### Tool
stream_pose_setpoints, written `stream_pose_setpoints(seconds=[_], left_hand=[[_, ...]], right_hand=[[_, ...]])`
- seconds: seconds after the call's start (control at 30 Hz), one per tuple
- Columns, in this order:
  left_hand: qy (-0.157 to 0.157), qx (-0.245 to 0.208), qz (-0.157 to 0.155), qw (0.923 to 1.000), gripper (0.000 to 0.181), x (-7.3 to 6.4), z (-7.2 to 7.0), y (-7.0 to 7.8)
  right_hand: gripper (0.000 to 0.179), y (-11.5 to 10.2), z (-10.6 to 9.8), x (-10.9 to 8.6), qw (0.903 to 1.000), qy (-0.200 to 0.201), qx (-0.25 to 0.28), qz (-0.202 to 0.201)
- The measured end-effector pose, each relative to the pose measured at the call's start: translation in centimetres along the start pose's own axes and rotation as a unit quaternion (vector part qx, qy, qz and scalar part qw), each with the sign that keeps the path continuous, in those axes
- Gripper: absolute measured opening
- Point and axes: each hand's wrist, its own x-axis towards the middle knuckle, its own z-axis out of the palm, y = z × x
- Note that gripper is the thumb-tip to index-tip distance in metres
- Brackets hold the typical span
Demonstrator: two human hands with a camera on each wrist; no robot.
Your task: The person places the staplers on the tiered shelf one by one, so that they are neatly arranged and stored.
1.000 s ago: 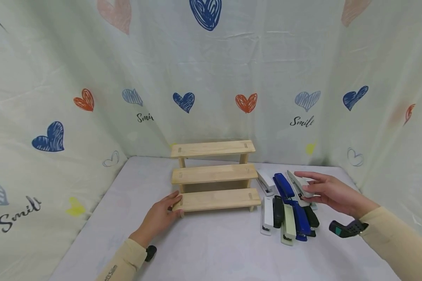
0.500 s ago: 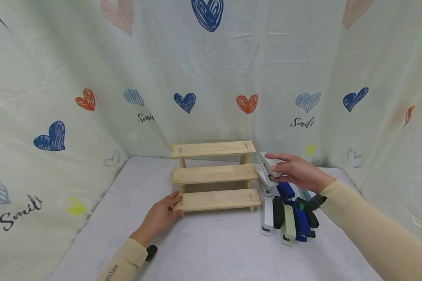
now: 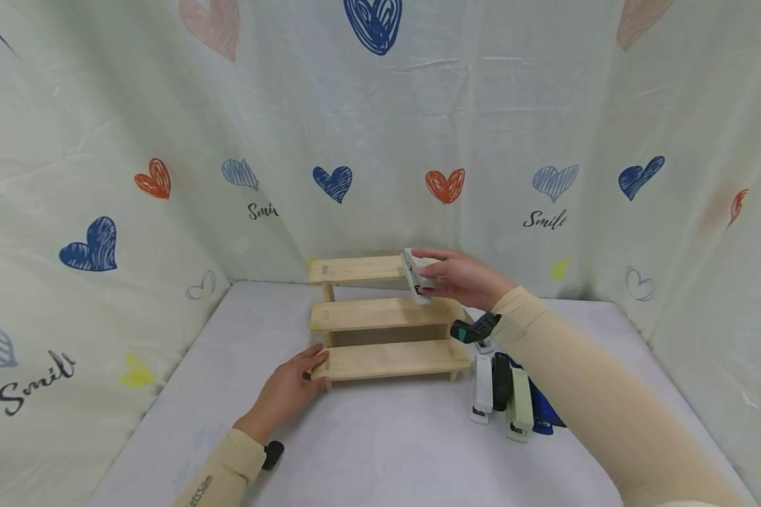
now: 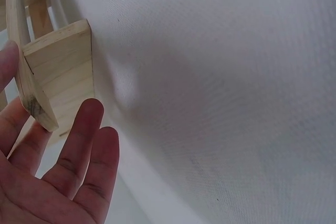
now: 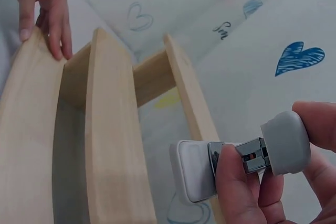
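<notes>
A three-tier wooden shelf (image 3: 390,359) stands on the table. My left hand (image 3: 292,391) grips the left end of its lowest board; in the left wrist view the thumb and some fingers (image 4: 31,148) pinch the board's end (image 4: 39,106) while two others extend free. My right hand (image 3: 459,277) holds a white-and-grey stapler (image 3: 413,276) in front of the right part of the top board, overlapping it in the head view. Seen from the right wrist, the stapler's grey top (image 5: 286,142) and white base (image 5: 191,169) stand apart at this end, with fingers between and around them.
Several staplers lie side by side right of the shelf: a white one (image 3: 482,387), a black one (image 3: 502,382), a pale green one (image 3: 520,405) and a blue one (image 3: 542,408). My right forearm covers part of them. A heart-printed curtain (image 3: 387,127) hangs behind.
My right hand has carried the white-and-grey stapler up and left, from the stapler group to the shelf's top board. The left hand has stayed on the lowest board.
</notes>
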Motion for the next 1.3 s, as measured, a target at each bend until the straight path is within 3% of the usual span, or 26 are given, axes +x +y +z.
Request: stream_pose_setpoints(seconds=[0.27, 0.73, 1.03, 1.3], left_hand=[[-0.004, -0.003, -0.003, 1.0000, 0.053, 0.0, -0.2, 0.1], [-0.001, -0.013, -0.001, 0.9999, 0.051, 0.1, 0.0, -0.3], [0.000, -0.009, -0.004, 1.0000, 0.051, 0.2, 0.2, -0.3], [0.001, -0.007, -0.013, 0.9999, 0.053, 0.2, 0.2, -0.3]], right_hand=[[0.052, -0.8, 3.7, 3.4, 0.9995, -0.011, 0.027, 0.007], [0.049, -1.0, 8.2, 7.0, 0.9994, 0.025, 0.017, 0.017], [0.045, -0.9, 10.2, 7.5, 0.9994, 0.033, 0.007, 0.009], [0.053, -0.9, 10.9, 7.3, 0.9994, 0.022, 0.026, -0.005]])
